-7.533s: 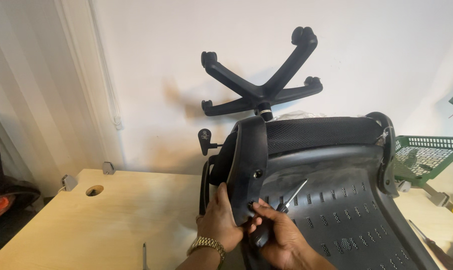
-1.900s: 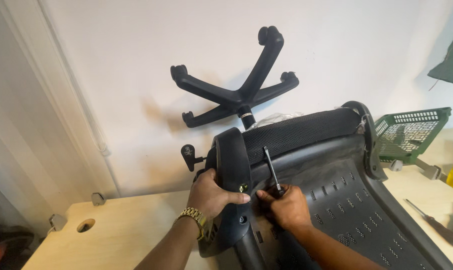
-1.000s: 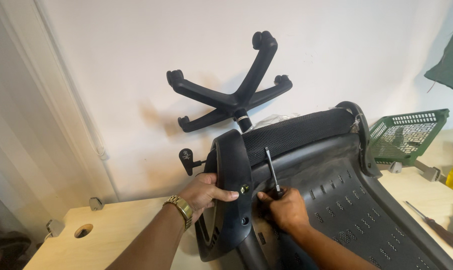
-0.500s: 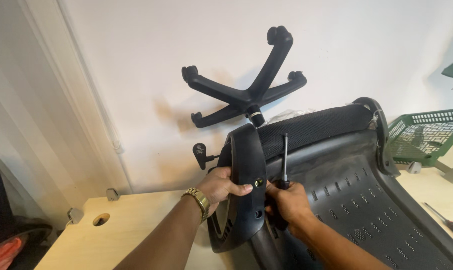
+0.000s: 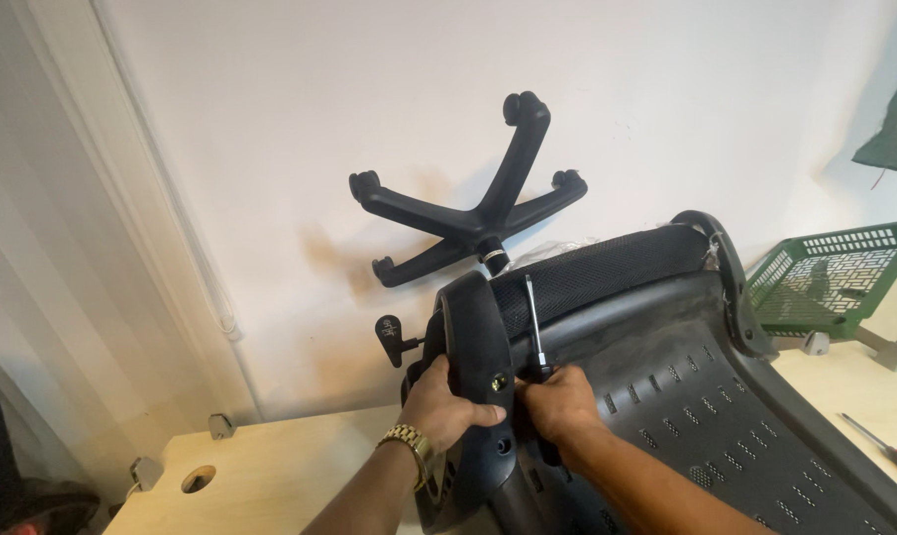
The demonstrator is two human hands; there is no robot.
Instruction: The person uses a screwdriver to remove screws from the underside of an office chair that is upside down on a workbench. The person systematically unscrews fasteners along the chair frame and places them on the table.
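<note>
A black office chair [image 5: 686, 386] lies on its side on a light wooden table [image 5: 300, 466], its star base [image 5: 478, 223] sticking up toward the white wall. My left hand [image 5: 446, 404], with a gold watch on the wrist, grips the black armrest [image 5: 473, 347] near a bolt hole [image 5: 498, 379]. My right hand [image 5: 559, 401] holds a screwdriver [image 5: 533, 325] whose shaft points up, just right of the armrest.
A green plastic crate [image 5: 830, 282] stands at the back right. Another tool [image 5: 879, 448] lies on the table at the right edge. The table has a round cable hole [image 5: 198, 480] at the left. A height lever [image 5: 392, 330] juts out left of the armrest.
The screwdriver shaft has swung from slanting to nearly upright. My left hand shifted along the armrest toward the bolt hole; my view has drifted a little.
</note>
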